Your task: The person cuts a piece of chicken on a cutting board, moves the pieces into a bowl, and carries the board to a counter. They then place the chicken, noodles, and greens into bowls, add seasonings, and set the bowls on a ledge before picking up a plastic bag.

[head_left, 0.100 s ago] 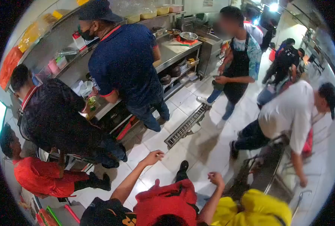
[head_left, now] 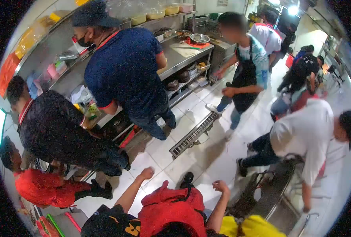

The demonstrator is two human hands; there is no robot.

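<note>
Left hand (head_left: 146,173) sits at seven o'clock of the floor drain (head_left: 195,134), right hand (head_left: 219,186) at five, well apart, both above the floor and holding nothing. The surface (head_left: 181,57) runs along at eleven o'clock, a bowl (head_left: 199,38) on its far end, pots (head_left: 178,79) on the shelf under it. One person (head_left: 128,75) stands before that surface, another (head_left: 301,136) leans at three o'clock.
</note>
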